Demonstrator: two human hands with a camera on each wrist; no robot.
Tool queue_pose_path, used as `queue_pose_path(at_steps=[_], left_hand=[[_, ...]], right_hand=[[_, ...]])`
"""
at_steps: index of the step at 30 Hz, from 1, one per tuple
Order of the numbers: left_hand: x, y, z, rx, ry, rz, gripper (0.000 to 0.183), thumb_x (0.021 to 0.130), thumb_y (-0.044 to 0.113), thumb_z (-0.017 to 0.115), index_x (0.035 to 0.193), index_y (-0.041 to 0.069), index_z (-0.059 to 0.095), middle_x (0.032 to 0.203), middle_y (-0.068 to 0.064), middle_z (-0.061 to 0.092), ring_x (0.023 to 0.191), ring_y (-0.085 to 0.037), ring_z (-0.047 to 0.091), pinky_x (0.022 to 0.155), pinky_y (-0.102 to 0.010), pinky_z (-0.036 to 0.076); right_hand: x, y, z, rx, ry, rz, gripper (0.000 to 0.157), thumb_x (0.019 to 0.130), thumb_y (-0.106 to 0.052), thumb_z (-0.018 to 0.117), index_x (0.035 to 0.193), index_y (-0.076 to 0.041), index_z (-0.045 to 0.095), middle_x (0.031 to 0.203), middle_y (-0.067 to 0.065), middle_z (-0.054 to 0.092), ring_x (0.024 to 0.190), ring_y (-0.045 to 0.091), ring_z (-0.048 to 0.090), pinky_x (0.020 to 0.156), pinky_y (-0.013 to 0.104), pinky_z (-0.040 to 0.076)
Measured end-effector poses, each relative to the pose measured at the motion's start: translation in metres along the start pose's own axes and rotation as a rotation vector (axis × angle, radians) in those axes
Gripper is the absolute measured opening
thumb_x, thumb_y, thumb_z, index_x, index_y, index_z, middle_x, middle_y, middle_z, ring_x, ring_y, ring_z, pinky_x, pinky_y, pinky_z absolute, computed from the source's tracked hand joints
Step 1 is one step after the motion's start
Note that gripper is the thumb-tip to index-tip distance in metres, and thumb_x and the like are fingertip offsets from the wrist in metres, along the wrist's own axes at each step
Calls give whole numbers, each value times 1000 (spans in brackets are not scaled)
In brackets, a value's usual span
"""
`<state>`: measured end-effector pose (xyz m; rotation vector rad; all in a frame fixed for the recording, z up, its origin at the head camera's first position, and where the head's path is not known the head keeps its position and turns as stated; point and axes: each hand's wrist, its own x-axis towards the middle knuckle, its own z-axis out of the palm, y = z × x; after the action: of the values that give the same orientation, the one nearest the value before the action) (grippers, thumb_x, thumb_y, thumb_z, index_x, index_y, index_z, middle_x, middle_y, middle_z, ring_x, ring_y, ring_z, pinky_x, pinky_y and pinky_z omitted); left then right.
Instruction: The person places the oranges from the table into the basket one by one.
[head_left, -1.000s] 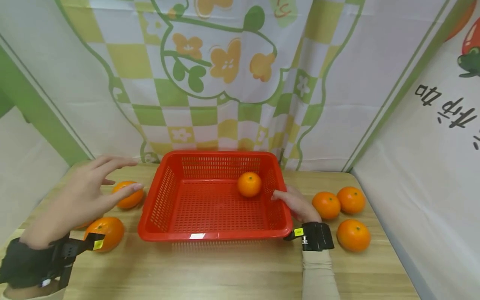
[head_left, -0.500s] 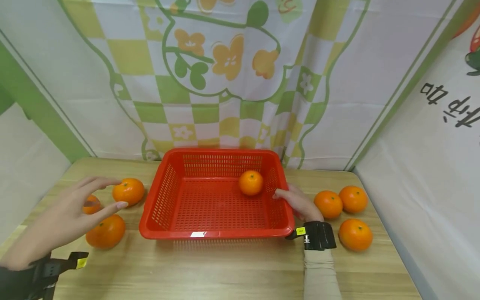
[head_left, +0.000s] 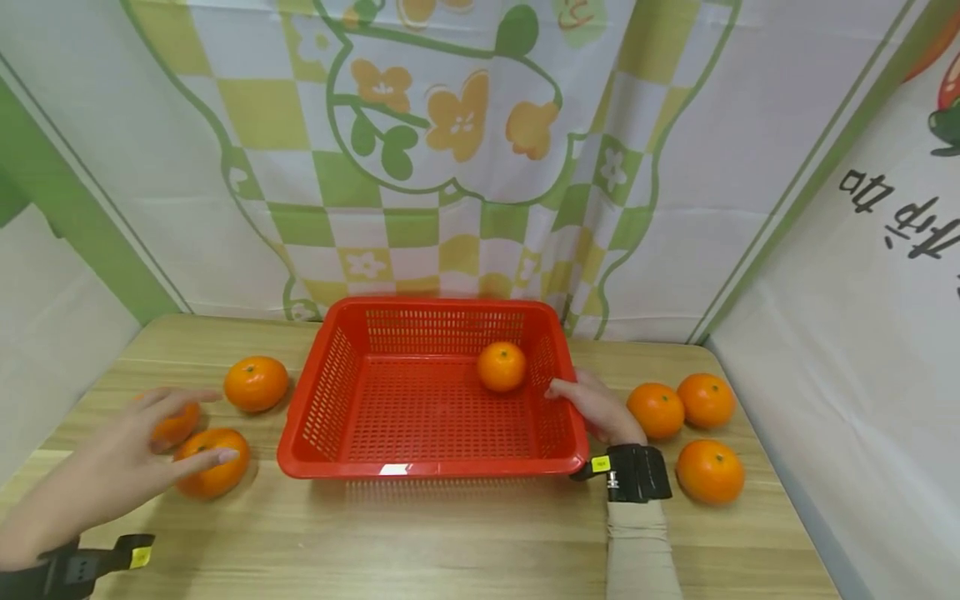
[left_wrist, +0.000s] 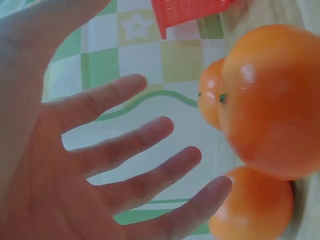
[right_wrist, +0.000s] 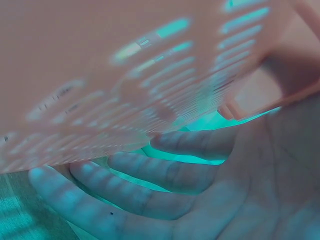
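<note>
A red plastic basket (head_left: 431,471) stands at the middle of the table, with one orange (head_left: 502,367) inside near its right wall. My right hand (head_left: 600,410) grips the basket's right rim, thumb over the edge and fingers along the outside wall (right_wrist: 165,120). At the left, my left hand (head_left: 123,458) hovers with spread fingers by the near orange (head_left: 217,479); its thumb passes in front of that fruit in the head view. Another orange (head_left: 178,425) is partly hidden behind the fingers, and a third orange (head_left: 256,383) lies farther back. The left palm holds nothing.
Several oranges sit right of the basket: a near orange (head_left: 710,472), a middle orange (head_left: 656,410) and a far orange (head_left: 707,399). A patterned curtain (head_left: 450,225) hangs behind the wooden table (head_left: 420,542). White panels flank both sides.
My left hand has moved left and toward me, from beside the back orange to the near left orange. The right hand stays on the basket rim.
</note>
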<state>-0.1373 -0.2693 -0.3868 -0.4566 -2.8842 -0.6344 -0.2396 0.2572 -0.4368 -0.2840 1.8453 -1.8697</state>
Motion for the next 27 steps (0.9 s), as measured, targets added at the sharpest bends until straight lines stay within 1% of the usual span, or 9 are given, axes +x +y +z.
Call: queue_pose_path(at_steps=[2,4,6,10,12,15,18,22,27], left_hand=[[-1,-3,4,-16,-29,-12,71,72,48,76,124,4,53,118,-23,52,99,-43,49,69,-67,44],[-2,-5,7,-6,-50,-16,75,72,52,74,124,3,53,116,-23,52,96,-41,50,68,-64,46],[-1,-6,10,-7,-79,-39,77,73,54,72,126,2,52,118,-25,50,97,-40,48,70,-64,46],[4,-7,15,3,-114,-61,77,74,58,69,125,3,53,119,-25,49,97,-39,48,70,-61,46],[7,-9,17,-1,-124,-66,76,75,59,68,125,3,53,119,-27,49,99,-41,49,71,-63,46],[10,-13,22,-7,-127,-69,74,74,59,68,122,5,55,118,-27,51,99,-42,50,72,-65,45],[11,-17,27,-8,-114,-64,72,73,59,69,119,6,57,116,-27,53,101,-43,50,74,-67,44],[10,-23,35,-7,-94,-35,69,72,58,71,114,5,59,112,-25,58,100,-42,52,76,-66,44],[6,-26,41,-12,-89,-29,70,68,60,72,111,6,60,110,-22,60,98,-40,54,76,-64,45]], right_hand=[[0,1,0,-1,4,-2,48,90,-3,44,136,8,32,127,39,44,104,49,53,83,59,47],[0,2,-1,-4,6,-4,50,89,-4,45,136,7,32,128,38,45,104,48,53,82,58,48],[0,3,-1,-7,6,-5,51,89,-5,45,136,7,32,127,38,45,103,48,54,82,57,48],[-2,2,-2,-10,26,3,49,90,-6,44,135,9,33,126,38,45,103,48,54,81,56,50],[-3,1,-2,-9,40,6,47,90,-6,44,134,9,34,125,38,46,103,48,54,80,55,51],[-3,0,-3,-17,53,6,47,89,-6,44,133,9,35,124,38,46,103,48,54,79,54,52],[-3,-1,-4,-23,52,3,48,88,-6,44,133,10,35,124,39,46,103,48,54,79,54,52],[-2,-1,-2,-17,49,13,47,90,-6,45,133,10,35,125,38,47,102,48,54,80,54,51],[-1,1,1,-11,27,15,49,89,-7,47,134,8,35,126,37,46,102,47,55,80,54,51]])
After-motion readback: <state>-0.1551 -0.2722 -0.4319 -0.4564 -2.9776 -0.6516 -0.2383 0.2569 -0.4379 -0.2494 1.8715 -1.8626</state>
